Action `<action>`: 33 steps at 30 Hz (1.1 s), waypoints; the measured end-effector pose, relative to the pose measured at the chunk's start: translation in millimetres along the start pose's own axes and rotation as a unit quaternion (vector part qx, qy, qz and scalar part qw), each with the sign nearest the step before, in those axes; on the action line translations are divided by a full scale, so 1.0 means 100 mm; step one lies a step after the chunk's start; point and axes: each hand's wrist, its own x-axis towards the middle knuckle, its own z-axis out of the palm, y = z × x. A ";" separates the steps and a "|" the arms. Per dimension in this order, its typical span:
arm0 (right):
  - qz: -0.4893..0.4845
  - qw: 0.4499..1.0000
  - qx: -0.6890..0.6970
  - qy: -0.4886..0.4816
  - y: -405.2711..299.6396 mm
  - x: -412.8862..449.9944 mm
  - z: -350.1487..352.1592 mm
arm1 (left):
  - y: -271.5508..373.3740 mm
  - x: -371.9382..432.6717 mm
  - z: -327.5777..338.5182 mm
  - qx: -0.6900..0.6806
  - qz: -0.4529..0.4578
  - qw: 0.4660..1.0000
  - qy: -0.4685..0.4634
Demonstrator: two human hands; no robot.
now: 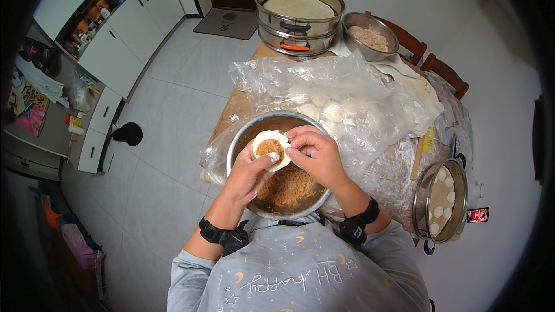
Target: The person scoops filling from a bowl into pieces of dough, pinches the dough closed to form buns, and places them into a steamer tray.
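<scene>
My left hand cups a round dough wrapper, its thumb resting on the brownish minced filling heaped in the middle. At the wrapper's right edge, the fingers of my right hand pinch the dough. Both hands are above a large metal bowl, with more orange-brown filling inside. Just beyond the bowl, several pale dough rounds lie under a sheet of clear plastic.
A stacked metal steamer and a bowl of pale filling stand at the table's far end. To the right are a wooden rolling pin, a steamer tray holding several buns, and a phone. Chairs line the far right side.
</scene>
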 end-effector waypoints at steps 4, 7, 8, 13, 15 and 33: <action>0.006 0.999 0.050 -0.002 0.07 -0.01 0.02 | -0.01 -0.02 -0.02 -0.004 -0.013 1.000 -0.002; 0.004 0.999 0.049 0.004 0.07 -0.03 0.01 | 0.01 -0.05 0.00 0.015 -0.016 1.000 0.003; 0.012 0.999 0.039 0.005 0.07 -0.04 0.01 | 0.02 -0.06 0.01 0.033 -0.019 0.999 0.005; 0.024 0.998 0.062 0.007 0.07 -0.04 0.03 | 0.01 -0.08 0.01 0.077 -0.003 0.997 0.000; 0.024 0.997 0.072 -0.002 0.07 -0.05 0.03 | 0.00 -0.09 0.00 0.085 0.001 0.996 -0.006; 0.043 0.995 0.090 -0.026 0.00 0.03 -0.07 | -0.02 -0.05 -0.07 0.241 0.056 0.968 -0.035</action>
